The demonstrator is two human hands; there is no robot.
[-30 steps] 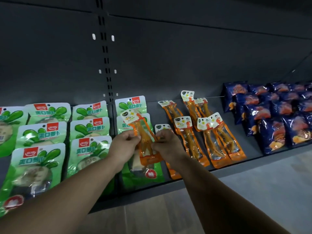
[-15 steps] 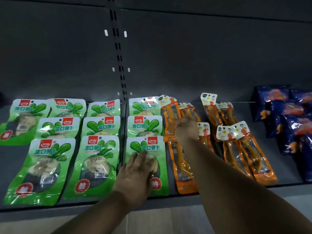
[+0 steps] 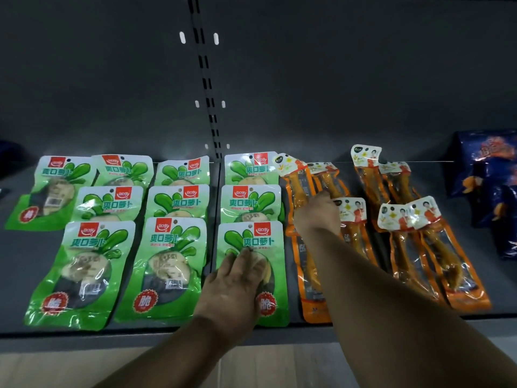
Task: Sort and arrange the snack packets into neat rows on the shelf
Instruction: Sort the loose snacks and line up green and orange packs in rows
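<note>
- On the dark grey metal shelf [image 3: 16, 275], glossy green plastic radish snack packets [image 3: 173, 264] lie flat in overlapping rows across the left and middle; one more at the far left [image 3: 49, 191] sits tilted out of line.
- Left hand [image 3: 235, 287]: laid palm-down, fingers straight and together, on the nearest green packet of the rightmost green column [image 3: 251, 270]. It presses or rests on the packet and grips nothing.
- Right hand [image 3: 316, 217]: reached farther in, resting on the long orange clear-windowed plastic snack packets [image 3: 300, 191] just right of the green column. Seen from behind, its fingers curve down onto the packets; whether they pinch one cannot be told.
- Orange packets, left group: two lie side by side at the far end with white header cards, and another [image 3: 309, 275] lies nearer, running to the shelf's front edge, partly under the right forearm. One more with a white header card [image 3: 352, 217] sits just right of the right hand.
- Orange packets, right group [image 3: 419, 247]: four overlap, two far and two near, the near pair angled toward the right.
- Dark blue foil snack bags [image 3: 492, 191] stand at the right end of the shelf, apart from the orange group.
- Behind the shelf, a dark grey back panel carries a slotted upright rail [image 3: 208, 88].
- Pale wooden flooring [image 3: 279, 365] shows below the shelf's front edge.
</note>
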